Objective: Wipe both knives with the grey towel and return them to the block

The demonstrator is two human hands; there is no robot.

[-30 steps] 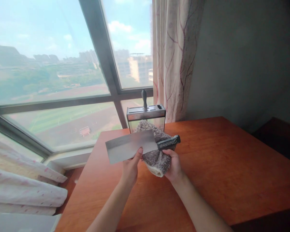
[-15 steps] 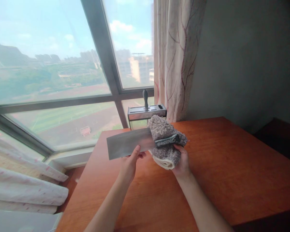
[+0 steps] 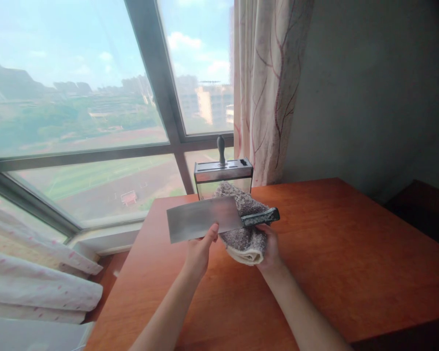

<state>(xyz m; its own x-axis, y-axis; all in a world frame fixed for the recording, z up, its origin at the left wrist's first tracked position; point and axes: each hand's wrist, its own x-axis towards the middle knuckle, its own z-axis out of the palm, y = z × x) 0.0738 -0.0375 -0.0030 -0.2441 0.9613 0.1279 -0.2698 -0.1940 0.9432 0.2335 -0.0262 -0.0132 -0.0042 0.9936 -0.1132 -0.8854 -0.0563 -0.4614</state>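
Observation:
A cleaver (image 3: 195,219) with a wide grey blade and a dark handle lies sideways in front of me, held above the table. My left hand (image 3: 202,248) pinches the lower edge area of the blade, thumb on its near face and fingers behind. My right hand (image 3: 270,248) is closed on a folded grey-brown fluffy towel (image 3: 247,241) with a pale underside, behind the cleaver. The towel lies against the back of the blade and handle. Most of the right fingers are hidden by towel and handle.
On the far side of the brown wooden table (image 3: 351,253) stands a knife block (image 3: 223,170) with clear sides and a dark knife handle (image 3: 221,148) sticking up. Windows are ahead and left; a patterned curtain (image 3: 267,87) hangs behind the table.
The towel has slid left and down behind the cleaver, so the handle's end now shows past it. The cleaver has shifted slightly right, and my right hand has moved slightly left.

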